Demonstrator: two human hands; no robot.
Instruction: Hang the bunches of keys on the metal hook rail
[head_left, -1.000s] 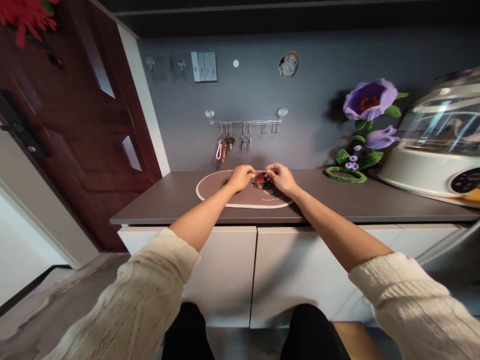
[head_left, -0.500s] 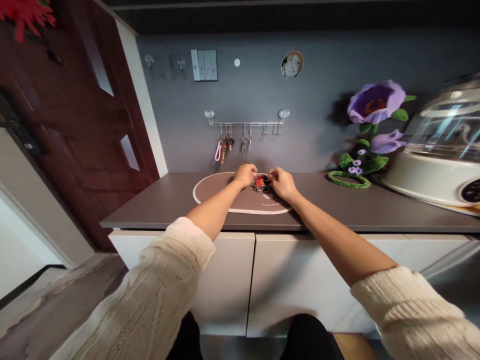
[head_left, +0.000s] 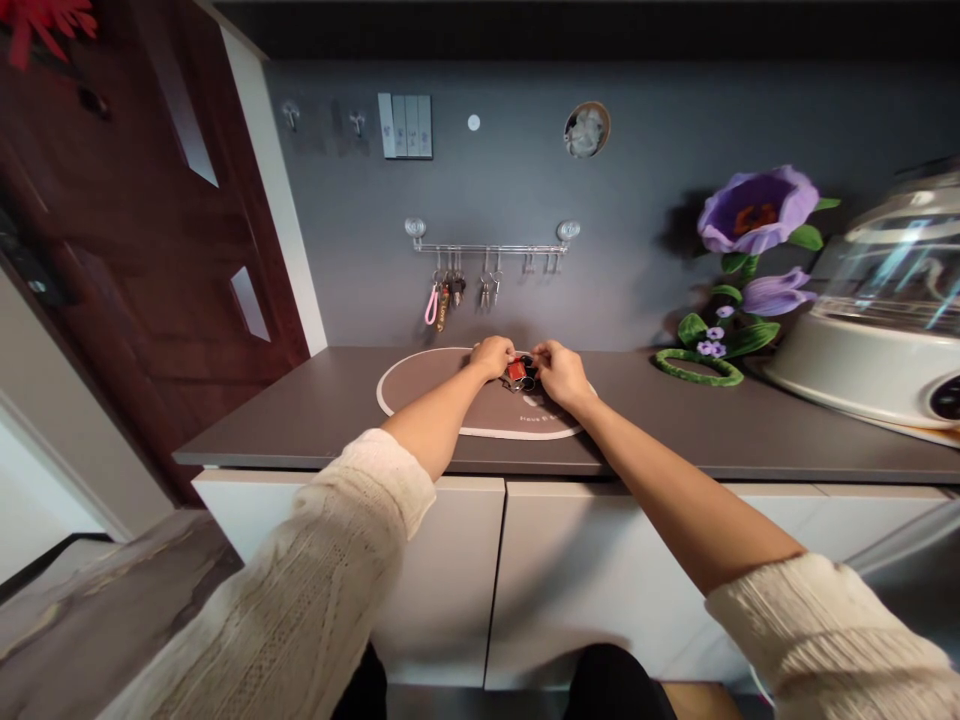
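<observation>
A bunch of keys (head_left: 517, 371) with a red piece and black parts lies on the brown oval mat (head_left: 427, 385), between my two hands. My left hand (head_left: 493, 357) is closed at the bunch's left side, its thumb and fingers pinched together by the red piece. From the right, my right hand (head_left: 559, 372) pinches at the black parts of the same bunch. Both hands rest low over the mat, a short gap apart. My fingers partly cover the keys, so the exact grip points are hidden.
Behind the mat, a clear rail (head_left: 491, 249) on the wall carries several hanging keys (head_left: 457, 288) and a pink strap (head_left: 431, 305). A purple fabric flower (head_left: 757, 210) and a domed appliance (head_left: 862, 340) stand on the right of the counter (head_left: 660, 440).
The view has shifted slightly. Both hands stay at the bunch of keys, with only small finger movement.
</observation>
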